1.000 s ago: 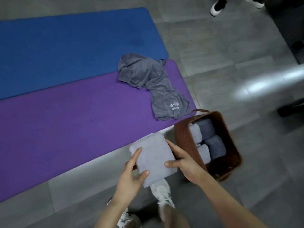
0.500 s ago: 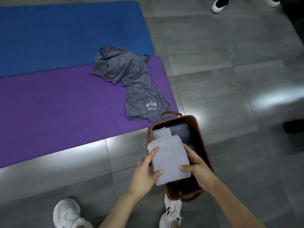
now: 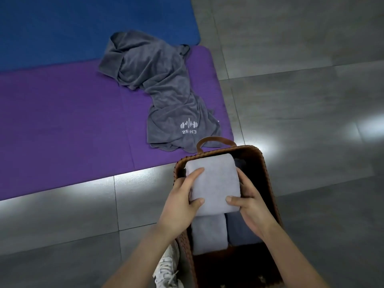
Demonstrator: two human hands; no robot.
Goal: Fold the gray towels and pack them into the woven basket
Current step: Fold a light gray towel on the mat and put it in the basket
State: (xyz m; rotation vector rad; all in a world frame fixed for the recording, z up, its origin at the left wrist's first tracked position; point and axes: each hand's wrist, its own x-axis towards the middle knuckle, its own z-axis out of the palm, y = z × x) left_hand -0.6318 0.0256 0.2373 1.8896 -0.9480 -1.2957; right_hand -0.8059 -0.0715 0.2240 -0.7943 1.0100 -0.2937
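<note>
One purple foam mat bearing a crumpled dark gray towel, not yet folded. One brown woven basket, two folded towels inside: the folded pale gray towel, lately held short of it, is now at its far end, about to be packed. Two hands, left hand and right hand: each grip pinches one side of it.

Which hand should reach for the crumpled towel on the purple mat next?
Probably the left hand: it grips the folded towel on the side facing the crumpled towel, while the right hand sits over the woven basket.
</note>
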